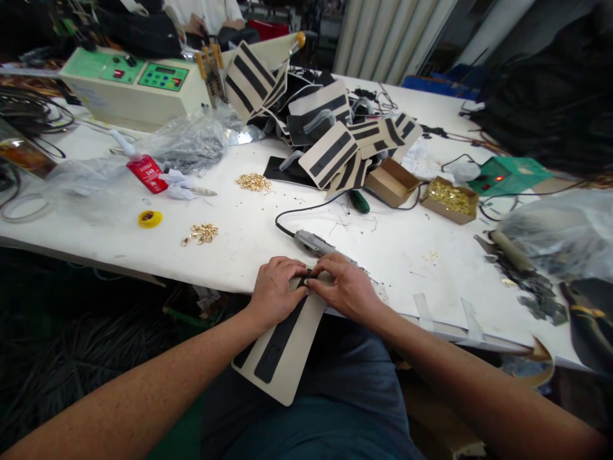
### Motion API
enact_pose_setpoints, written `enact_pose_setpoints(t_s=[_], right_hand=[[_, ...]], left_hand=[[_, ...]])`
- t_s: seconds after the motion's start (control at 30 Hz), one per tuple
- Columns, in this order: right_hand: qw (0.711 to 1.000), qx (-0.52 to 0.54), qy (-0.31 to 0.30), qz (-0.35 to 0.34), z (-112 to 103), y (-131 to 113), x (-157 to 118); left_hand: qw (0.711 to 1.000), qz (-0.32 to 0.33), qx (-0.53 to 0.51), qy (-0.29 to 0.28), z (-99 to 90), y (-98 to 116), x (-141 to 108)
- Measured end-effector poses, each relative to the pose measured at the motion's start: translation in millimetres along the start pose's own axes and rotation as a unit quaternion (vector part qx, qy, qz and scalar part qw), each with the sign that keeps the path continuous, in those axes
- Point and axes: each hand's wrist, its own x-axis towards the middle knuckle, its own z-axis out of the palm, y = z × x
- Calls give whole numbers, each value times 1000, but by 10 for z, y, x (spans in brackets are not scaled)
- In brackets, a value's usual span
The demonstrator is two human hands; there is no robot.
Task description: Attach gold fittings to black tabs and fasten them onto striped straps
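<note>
A beige panel with black strips (297, 345) slants from the table's front edge down over my lap. My left hand (278, 291) is closed at the panel's far end, thumb and fingers pinching a black strip. Facing it, my right hand (347, 287) pinches the same spot, its thumb and fingertips almost touching the left ones. Any small part between the fingertips is too hidden to name. Just beyond my hands lies a grey corded electric screwdriver or similar power tool (316, 243), partly covered by the right hand.
Similar striped panels (330, 153) are heaped at the back. Gold hardware lies in piles (204, 233) and fills a cardboard box (450, 198). A red glue bottle (146, 172), yellow tape roll (150, 219) and green-panelled machine (134, 86) stand left. A person (205, 16) sits beyond.
</note>
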Motion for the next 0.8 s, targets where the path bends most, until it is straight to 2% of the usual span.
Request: enact_pose_setpoints(t_s=[0.27, 0.37, 0.43, 0.5, 0.6, 0.7, 0.8], right_hand=[[999, 37, 7, 7, 128, 14, 19], [999, 51, -9, -13, 65, 30, -8], [999, 48, 2, -27, -22, 52, -32], [998, 10, 39, -44, -124, 89, -31], [988, -108, 85, -65, -228, 166, 74], [977, -205, 32, -41, -227, 253, 280], [977, -212, -16, -34, -221, 327, 459]], left_hand=[[1000, 5, 9, -1, 25, -36, -11], [1000, 7, 8, 1, 33, -45, -13], [1000, 8, 6, 3, 29, -40, -13], [1000, 9, 7, 5, 18, -27, -12], [1000, 11, 13, 2, -2, -2, -9], [1000, 9, 19, -2, -13, 15, -7], [1000, 8, 27, -8, -16, 19, -7]])
